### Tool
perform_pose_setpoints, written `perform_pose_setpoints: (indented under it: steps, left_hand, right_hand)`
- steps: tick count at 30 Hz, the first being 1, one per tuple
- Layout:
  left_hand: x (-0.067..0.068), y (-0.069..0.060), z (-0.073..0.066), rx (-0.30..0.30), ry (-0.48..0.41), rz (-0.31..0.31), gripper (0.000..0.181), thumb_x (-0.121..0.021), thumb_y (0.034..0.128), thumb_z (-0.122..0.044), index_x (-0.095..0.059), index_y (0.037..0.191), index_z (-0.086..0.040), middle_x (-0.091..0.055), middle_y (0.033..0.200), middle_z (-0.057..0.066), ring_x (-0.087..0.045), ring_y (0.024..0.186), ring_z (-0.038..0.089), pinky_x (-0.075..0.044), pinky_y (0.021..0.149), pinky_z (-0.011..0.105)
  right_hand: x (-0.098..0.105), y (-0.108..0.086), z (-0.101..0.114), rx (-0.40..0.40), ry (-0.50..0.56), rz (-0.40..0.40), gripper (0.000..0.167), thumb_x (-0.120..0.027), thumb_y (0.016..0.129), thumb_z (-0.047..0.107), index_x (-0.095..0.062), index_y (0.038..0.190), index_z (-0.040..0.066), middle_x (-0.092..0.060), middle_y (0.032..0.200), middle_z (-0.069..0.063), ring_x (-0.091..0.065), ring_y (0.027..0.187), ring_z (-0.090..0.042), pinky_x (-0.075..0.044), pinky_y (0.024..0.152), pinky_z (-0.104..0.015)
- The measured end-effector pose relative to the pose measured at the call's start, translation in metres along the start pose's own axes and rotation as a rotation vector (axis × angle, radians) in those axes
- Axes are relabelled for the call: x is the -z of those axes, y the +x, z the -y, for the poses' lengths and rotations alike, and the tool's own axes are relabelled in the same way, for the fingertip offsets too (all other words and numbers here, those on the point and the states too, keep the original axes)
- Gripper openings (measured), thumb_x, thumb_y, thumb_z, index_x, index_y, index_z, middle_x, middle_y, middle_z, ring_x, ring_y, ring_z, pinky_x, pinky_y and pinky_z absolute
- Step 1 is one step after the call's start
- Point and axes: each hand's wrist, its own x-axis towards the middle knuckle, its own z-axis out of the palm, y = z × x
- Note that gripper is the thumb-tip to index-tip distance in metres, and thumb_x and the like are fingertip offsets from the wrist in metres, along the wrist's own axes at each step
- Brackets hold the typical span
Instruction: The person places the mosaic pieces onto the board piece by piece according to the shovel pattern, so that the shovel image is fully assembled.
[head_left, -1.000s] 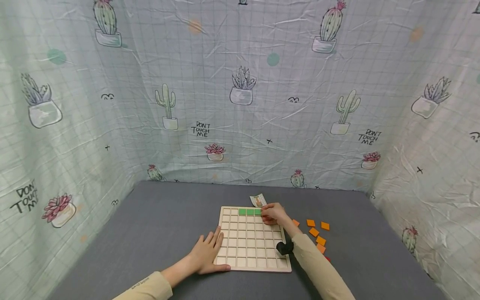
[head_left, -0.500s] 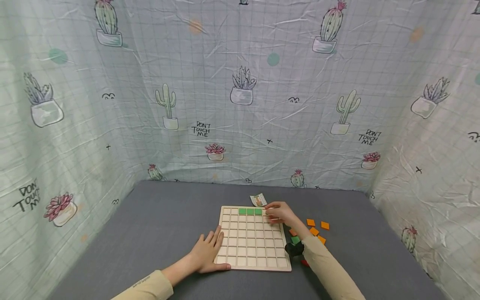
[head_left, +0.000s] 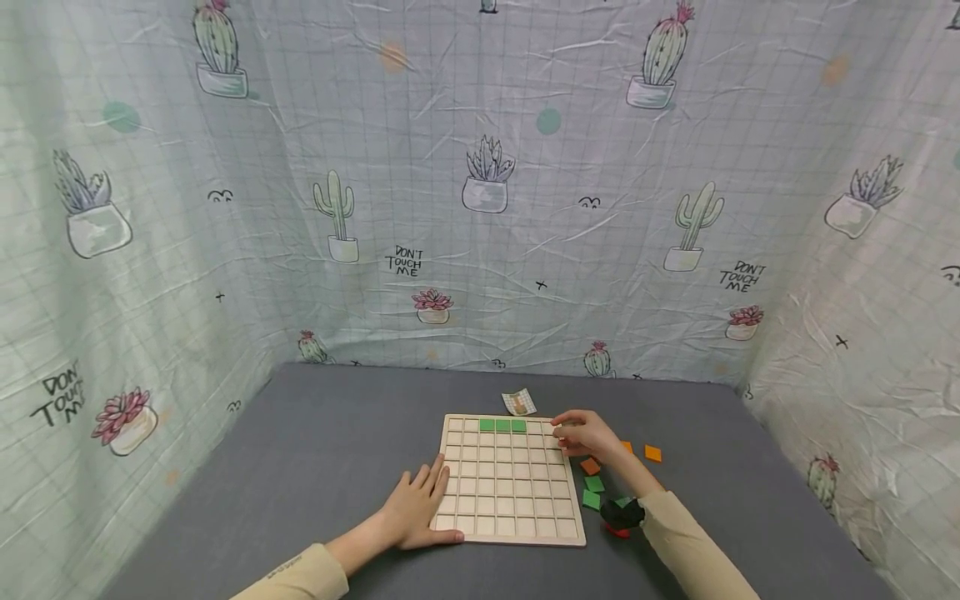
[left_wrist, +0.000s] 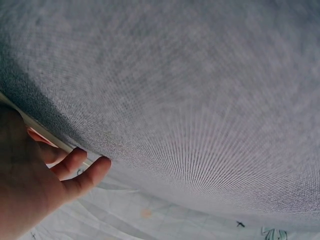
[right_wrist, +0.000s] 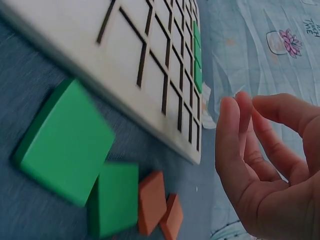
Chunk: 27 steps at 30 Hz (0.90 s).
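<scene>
Three tiles [head_left: 503,426] seated in far row of board [head_left: 504,483], apparently released; right hand [head_left: 588,435] drawn rightward, fingers bent, seemingly empty; board's left edge touched by left hand [head_left: 409,507], fingers straight.

Curtained booth [head_left: 862,275], cactus-print sheets [head_left: 480,267], grey tabletop [head_left: 330,458]

Right hand [head_left: 587,435] shifted rightward, off the green tile row [head_left: 503,425], to the wooden grid board's [head_left: 495,483] far right corner. Third green tile, partly covered one second ago, fully exposed. Two loose green tiles [head_left: 594,484] uncovered beside the board; right forearm [head_left: 640,477] now blocks several orange tiles [head_left: 653,453].
</scene>
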Motion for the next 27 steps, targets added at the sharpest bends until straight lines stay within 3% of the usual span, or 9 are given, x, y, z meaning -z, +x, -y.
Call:
perform_pose_setpoints:
  steps: [11,17,27]
  left_hand:
    - [-0.001,0.002,0.001,0.006,-0.004,0.002,0.101,-0.028,0.074,-0.079,-0.031,0.138,-0.001,-0.025,0.145,0.021,-0.041,0.123,0.032,-0.037,0.09,0.049]
    - [-0.002,0.002,0.001,-0.002,0.006,-0.012,0.101,-0.027,0.0742,-0.079,-0.032,0.137,-0.001,-0.026,0.144,0.021,-0.041,0.123,0.032,-0.037,0.089,0.048]
    - [-0.002,0.001,0.001,-0.003,0.014,-0.022,0.1,-0.028,0.074,-0.079,-0.033,0.137,-0.001,-0.027,0.144,0.021,-0.042,0.122,0.031,-0.037,0.089,0.048]
  right_hand:
    - [0.021,-0.026,-0.009,0.031,-0.044,0.026,0.041,-0.055,0.088,0.015,-0.047,0.119,-0.011,-0.06,0.1,-0.025,-0.063,0.078,-0.02,-0.051,0.071,-0.041]
    - [0.029,-0.036,-0.016,0.025,-0.033,0.002,0.042,-0.055,0.088,0.015,-0.047,0.12,-0.011,-0.064,0.095,-0.015,-0.063,0.075,-0.016,-0.052,0.07,-0.038]
    - [0.051,-0.055,-0.03,-0.014,-0.049,-0.05,0.041,-0.053,0.089,0.017,-0.047,0.12,-0.01,-0.062,0.101,-0.02,-0.063,0.077,-0.016,-0.052,0.07,-0.037]
